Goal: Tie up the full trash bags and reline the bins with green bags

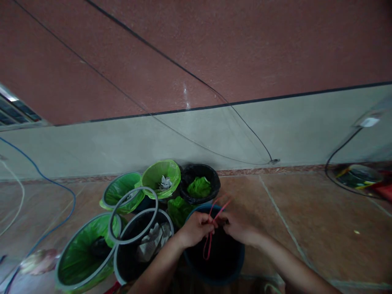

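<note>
Six bins (pixel 76 261) (pixel 121 195) (pixel 159 173) (pixel 212 179) (pixel 118 265) (pixel 214 279) (three lined green), one loose ring (pixel 134 188), one red cord (pixel 208 248).

blue bin (pixel 228 267) near rim hidden behind forearms; right-edge clutter (pixel 358 177) blurred.

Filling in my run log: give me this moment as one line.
left hand on red string | right hand on same string | below: blue bin | beside: green-lined bins
</note>
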`<state>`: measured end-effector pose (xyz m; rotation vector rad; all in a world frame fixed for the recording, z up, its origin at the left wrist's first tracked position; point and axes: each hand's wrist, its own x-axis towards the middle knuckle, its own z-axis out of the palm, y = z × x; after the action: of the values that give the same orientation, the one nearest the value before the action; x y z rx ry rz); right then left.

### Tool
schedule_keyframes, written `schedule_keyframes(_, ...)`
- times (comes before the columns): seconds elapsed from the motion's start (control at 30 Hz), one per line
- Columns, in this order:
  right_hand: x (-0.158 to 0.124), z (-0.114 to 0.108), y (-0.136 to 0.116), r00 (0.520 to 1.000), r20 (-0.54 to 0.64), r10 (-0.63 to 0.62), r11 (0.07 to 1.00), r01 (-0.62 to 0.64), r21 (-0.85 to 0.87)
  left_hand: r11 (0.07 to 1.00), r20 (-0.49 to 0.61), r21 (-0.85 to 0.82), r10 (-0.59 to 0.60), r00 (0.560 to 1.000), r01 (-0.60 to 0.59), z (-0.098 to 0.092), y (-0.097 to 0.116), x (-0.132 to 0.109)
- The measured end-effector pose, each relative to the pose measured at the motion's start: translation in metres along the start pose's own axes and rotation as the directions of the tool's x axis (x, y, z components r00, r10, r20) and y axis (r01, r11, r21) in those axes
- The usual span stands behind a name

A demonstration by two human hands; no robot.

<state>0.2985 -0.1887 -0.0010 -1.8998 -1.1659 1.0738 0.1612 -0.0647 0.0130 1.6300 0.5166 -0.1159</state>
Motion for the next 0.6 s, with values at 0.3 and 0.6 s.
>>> schedule_keyframes(0.3,-0.005,0.016,-0.011,0.982,0.18,0.056,0.817,-0.148,0.557,0.769,0.101,0.509,0.392,0.915,-0.386,-0.003,0.014,-0.015)
schedule_keyframes(0.6,-0.003,0.007,-0.019,0.942,0.306,0.14,0.662,-0.319,0.678,0.4,0.054,0.804,0.689,0.723,-0.441,0.005,-0.005,-0.012)
